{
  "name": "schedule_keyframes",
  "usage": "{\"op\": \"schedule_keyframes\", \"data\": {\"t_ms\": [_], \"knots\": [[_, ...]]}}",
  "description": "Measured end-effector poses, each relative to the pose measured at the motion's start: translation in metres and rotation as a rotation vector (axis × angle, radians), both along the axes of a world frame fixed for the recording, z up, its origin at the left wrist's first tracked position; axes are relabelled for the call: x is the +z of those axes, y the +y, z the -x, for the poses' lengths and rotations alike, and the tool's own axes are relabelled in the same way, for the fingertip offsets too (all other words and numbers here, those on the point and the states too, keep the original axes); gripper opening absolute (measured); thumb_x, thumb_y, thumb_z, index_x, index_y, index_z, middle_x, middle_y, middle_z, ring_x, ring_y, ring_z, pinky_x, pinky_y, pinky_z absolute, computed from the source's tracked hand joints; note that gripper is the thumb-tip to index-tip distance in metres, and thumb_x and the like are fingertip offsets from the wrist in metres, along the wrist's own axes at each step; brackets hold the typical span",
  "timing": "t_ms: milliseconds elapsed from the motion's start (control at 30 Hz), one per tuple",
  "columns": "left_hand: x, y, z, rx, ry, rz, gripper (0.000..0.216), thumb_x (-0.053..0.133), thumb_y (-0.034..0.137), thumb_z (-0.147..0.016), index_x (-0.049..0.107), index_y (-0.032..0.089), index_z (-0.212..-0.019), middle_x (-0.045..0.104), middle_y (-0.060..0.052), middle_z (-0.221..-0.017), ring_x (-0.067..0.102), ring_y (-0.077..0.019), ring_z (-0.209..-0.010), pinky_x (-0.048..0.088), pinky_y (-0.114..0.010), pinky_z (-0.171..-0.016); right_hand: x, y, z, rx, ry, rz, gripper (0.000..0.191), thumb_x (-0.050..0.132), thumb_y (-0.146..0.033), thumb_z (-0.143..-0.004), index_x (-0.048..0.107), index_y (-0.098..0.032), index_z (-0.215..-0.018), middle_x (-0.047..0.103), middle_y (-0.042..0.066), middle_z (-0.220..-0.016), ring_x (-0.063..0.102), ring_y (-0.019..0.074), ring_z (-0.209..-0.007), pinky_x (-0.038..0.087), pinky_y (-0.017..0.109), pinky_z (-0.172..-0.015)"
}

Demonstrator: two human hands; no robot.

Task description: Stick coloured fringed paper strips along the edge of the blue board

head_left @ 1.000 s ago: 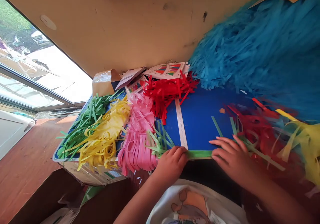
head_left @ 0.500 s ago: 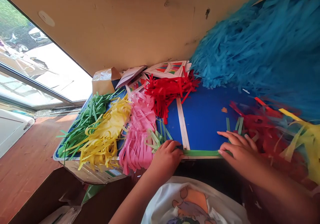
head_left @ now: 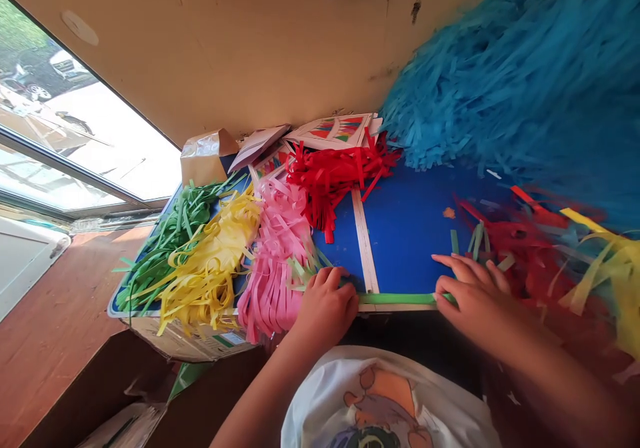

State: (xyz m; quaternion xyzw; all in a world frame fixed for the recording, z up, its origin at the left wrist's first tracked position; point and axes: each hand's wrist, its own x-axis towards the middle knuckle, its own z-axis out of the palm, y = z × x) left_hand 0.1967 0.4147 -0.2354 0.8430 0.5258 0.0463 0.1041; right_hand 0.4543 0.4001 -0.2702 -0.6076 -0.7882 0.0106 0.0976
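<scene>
A green paper strip [head_left: 395, 298] runs taut along the front edge of the blue tabletop [head_left: 410, 235]. At its left end my left hand [head_left: 330, 301] is closed on it with curled fingers. The right end sits between the thumb and index finger of my right hand [head_left: 473, 295], whose other fingers reach forward over the table. Pale green strip ends poke out beyond both hands. Left of my left hand lies a bundle of pink paper fringe [head_left: 280, 255]. Just past my right hand is a heap of dark red paper strips [head_left: 525, 255], partly blurred.
Yellow fringe [head_left: 215, 261], green fringe [head_left: 175, 235] and red fringe [head_left: 335, 175] lie on the table. A large blue fringe pile [head_left: 500, 95] fills the back right. Printed paper pieces [head_left: 345, 130] lean by the wall. An open cardboard box [head_left: 100, 395] stands at lower left.
The strip lies flatter and straighter at the table edge, and both hands sit slightly higher in view. My right thumb has come closer to the index finger.
</scene>
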Motion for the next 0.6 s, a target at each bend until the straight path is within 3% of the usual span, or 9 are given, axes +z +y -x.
{"op": "schedule_keyframes", "data": {"t_ms": [333,500,600], "knots": [[-0.01,0.0,-0.005,-0.021,0.106,-0.149,0.01,0.053,0.019,-0.082,0.062,0.019,-0.078,0.058,-0.006,-0.11,0.051,-0.0243,-0.097,0.047,-0.04,-0.079,0.008,-0.007,0.023,-0.142,-0.087,-0.124,0.018,0.04,-0.019,-0.076,0.054,-0.021,-0.065,0.057,0.005,-0.12,0.046,0.0273,-0.115,0.026,0.057,-0.098],[-0.011,0.001,-0.006,-0.062,0.142,-0.127,0.011,0.051,0.015,-0.083,0.062,0.017,-0.081,0.056,-0.007,-0.113,0.051,-0.0249,-0.097,0.047,-0.04,-0.077,0.003,-0.006,0.022,-0.1,-0.076,-0.174,0.02,0.038,-0.02,-0.076,0.048,-0.02,-0.059,0.057,0.008,-0.119,0.049,0.0291,-0.11,0.03,0.056,-0.094],[-0.009,0.003,-0.01,-0.061,0.165,-0.119,0.012,0.051,0.015,-0.082,0.062,0.016,-0.078,0.056,-0.008,-0.109,0.052,-0.0255,-0.092,0.048,-0.04,-0.071,0.004,-0.003,0.022,-0.101,-0.111,-0.185,0.018,0.04,-0.018,-0.076,0.053,-0.019,-0.063,0.058,0.011,-0.117,0.05,0.0307,-0.109,0.029,0.056,-0.095]]}}
